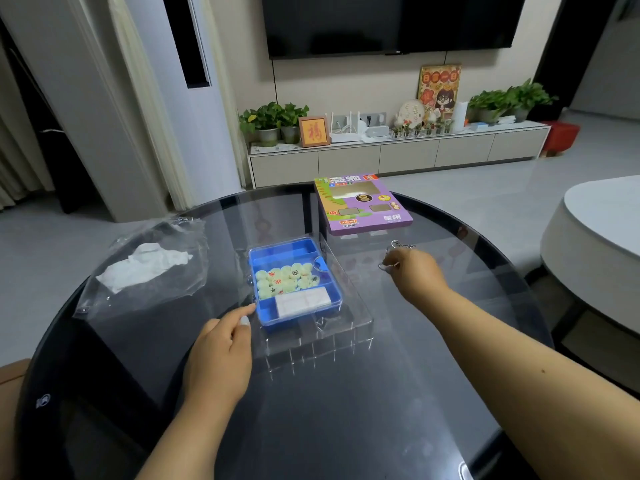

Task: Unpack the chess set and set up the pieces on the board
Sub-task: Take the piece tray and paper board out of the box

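A small blue plastic case (pixel 265 315) lies open in the middle of the round glass table (pixel 381 410). Its middle compartment holds several pale round chess pieces (pixel 285 278) with red and black characters, and a folded white paper (pixel 302 301) lies in the near compartment. The case sits in a clear plastic tray (pixel 349 327). My left hand (pixel 221 351) rests at the case's near left corner, forefinger touching its edge. My right hand (pixel 414 271) is to the right of the case and pinches a metal key-ring chain (pixel 393 256) lying on the glass.
A purple game box (pixel 360 204) lies at the table's far edge. A crumpled clear plastic bag with white paper (pixel 145 265) inside sits on the left. Beyond the table stand a TV cabinet with plants and a white round table at the right.
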The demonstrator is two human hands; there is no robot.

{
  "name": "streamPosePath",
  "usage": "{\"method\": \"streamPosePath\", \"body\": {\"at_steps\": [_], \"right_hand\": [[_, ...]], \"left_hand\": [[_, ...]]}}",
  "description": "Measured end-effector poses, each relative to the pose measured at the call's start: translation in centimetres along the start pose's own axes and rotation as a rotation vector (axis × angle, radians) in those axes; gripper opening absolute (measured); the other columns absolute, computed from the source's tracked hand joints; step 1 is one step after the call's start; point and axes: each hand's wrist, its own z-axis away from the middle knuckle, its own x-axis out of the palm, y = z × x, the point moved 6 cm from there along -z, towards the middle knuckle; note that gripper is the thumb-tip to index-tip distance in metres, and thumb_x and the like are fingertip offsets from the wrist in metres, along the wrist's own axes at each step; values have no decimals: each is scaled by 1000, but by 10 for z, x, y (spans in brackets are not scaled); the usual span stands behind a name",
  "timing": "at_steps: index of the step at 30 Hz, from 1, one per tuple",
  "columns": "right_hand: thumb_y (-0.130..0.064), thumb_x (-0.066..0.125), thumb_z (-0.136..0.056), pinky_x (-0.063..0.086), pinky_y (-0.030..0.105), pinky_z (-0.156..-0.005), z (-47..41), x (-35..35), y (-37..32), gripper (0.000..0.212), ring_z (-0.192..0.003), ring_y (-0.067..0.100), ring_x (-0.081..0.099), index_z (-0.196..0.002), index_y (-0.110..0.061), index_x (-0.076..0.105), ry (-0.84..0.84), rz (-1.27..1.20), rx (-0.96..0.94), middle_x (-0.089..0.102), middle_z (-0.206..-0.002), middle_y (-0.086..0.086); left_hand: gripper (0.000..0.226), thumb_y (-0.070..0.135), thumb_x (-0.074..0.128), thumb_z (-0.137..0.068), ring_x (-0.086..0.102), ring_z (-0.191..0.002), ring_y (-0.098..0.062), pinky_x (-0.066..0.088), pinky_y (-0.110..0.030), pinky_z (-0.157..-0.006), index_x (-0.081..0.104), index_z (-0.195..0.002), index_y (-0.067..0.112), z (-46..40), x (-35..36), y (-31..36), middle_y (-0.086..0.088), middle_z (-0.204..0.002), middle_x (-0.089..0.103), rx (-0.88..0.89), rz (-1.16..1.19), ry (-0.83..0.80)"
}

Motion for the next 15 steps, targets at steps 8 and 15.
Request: {"method": "streamPosePath", "body": {"at_steps": [8, 15], "right_hand": [[-49, 35, -97, 22, 39, -112, -7, 24, 4, 57, -142, 20, 25, -146, -20, 31, -98, 264, -77, 29, -154, -1], [-49, 32, -98, 24, 39, -110, -42, 19, 18, 58, -143, 19, 22, -146, -16, 31, -127, 283, -20, 25, -156, 0]], "left_hand": [[35, 31, 36, -100, 47, -87, -6, 34, -26, -66, 58, -125, 39, 0, 0, -1, 6, -105, 53, 13, -16, -10], [35, 33, 36, -99, 47, -83, 0, 32, -15, -63, 58, -125, 40, -2, 2, -2, 8, -105, 55, 7, -33, -2]]}}
